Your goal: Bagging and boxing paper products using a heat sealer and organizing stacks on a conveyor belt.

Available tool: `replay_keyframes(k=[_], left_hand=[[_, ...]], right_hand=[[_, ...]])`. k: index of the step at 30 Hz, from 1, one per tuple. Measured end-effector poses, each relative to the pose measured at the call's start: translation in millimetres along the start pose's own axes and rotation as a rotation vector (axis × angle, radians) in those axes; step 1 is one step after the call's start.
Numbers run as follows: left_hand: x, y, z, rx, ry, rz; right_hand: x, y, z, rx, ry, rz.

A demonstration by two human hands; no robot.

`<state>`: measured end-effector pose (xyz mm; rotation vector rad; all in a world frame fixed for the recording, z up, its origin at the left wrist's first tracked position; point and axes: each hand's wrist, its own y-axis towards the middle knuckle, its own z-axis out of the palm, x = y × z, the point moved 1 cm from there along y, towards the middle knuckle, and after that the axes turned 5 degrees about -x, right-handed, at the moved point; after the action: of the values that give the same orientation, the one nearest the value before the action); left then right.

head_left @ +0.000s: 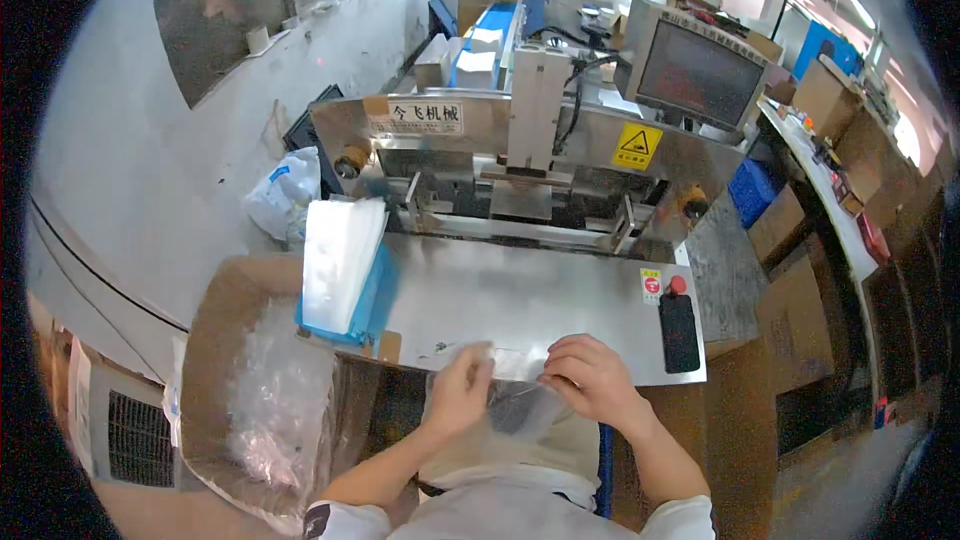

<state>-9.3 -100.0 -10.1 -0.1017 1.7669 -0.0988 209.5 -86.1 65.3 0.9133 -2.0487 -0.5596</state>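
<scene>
Over the front edge of the steel worktop [480, 285], a clear plastic bag [518, 406] hangs between my hands, low in front of my body. My right hand [592, 380] pinches the bag's upper edge with thumb and fingers. Closed at the opposite side is my left hand [460, 392], its fingertips slightly smeared by motion. A small, pale, shiny patch between the fingertips is too unclear to name. To the left, a stack of flat translucent bags [342, 255] leans on a blue holder [375, 305] at the worktop's edge.
A machine with a steel frame [450, 120] spans the back, its screen [700, 70] at right. A black phone [679, 332] lies near a red button [677, 285]. Left of my knees, a carton [215, 370] holds filled clear bags [280, 400]. Behind runs a blue conveyor [480, 50].
</scene>
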Motion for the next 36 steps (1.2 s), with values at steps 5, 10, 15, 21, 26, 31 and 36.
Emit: replay_keyframes(k=[5,10,15,21,26,31,36], left_hand=[[-87,4,-5,0.242,0.393,0.824],[-62,41,-13,0.639,0.712,0.601],[-68,44,-28,0.685,0.754,0.442],[-88,83,-58,0.837,0.684,0.335],[-35,193,-44,0.75,0.665,0.294],[-37,301,-37,0.574,0.579,0.123],[-48,388,-24,0.502,0.289,0.031]], right_hand=[[-1,0,1,0.242,-0.089,0.04],[-16,-2,-2,0.344,-0.116,0.126],[-24,-6,-22,0.526,-0.084,0.37],[-71,12,-30,0.602,0.175,0.254],[-179,24,7,0.4,0.296,0.504],[-243,87,25,0.406,-0.044,0.658],[-335,114,38,0.275,-0.247,0.396]])
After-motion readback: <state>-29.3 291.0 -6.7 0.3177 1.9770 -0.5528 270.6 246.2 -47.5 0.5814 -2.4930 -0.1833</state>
